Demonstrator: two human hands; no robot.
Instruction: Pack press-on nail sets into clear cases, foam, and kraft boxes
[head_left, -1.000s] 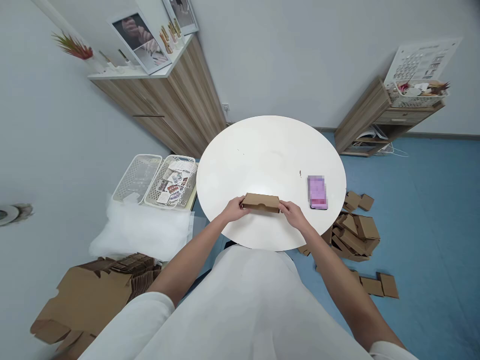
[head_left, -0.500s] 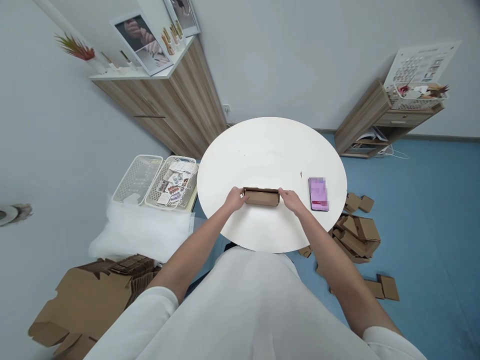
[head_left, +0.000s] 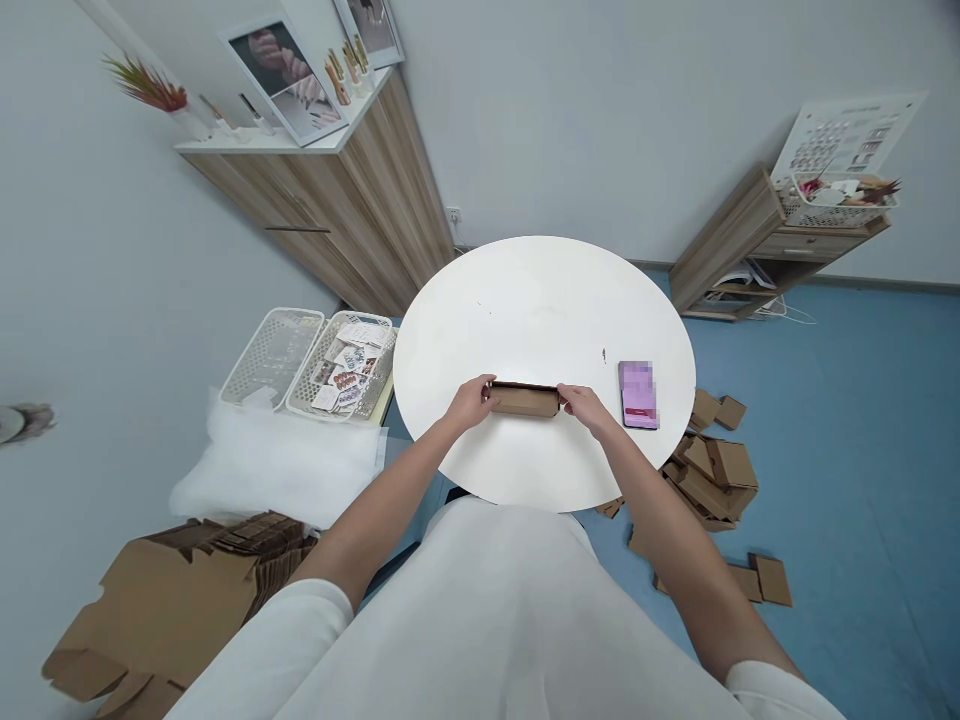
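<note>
A small brown cardboard box (head_left: 525, 401) lies near the front middle of the round white table (head_left: 540, 300). Its long side faces me, and a dark gap shows along the upper back edge. My left hand (head_left: 471, 402) grips the box's left end, fingers at the top corner and thumb at the front. At the opposite end, my right hand (head_left: 584, 405) pinches the right corner with its fingers closed. The inside of the box is hidden from this angle.
A phone (head_left: 638, 394) with a lit purple screen lies right of my right hand. Folded boxes (head_left: 712, 475) are heaped on the blue floor at right. White baskets (head_left: 341, 367), a white foam-like bundle (head_left: 277, 455) and flat cardboard (head_left: 165, 600) are at left.
The dark gap along the box's back edge has become narrower. My left fingers have moved up over its left corner, and both hands remain at its ends. The view has shifted slightly.
</note>
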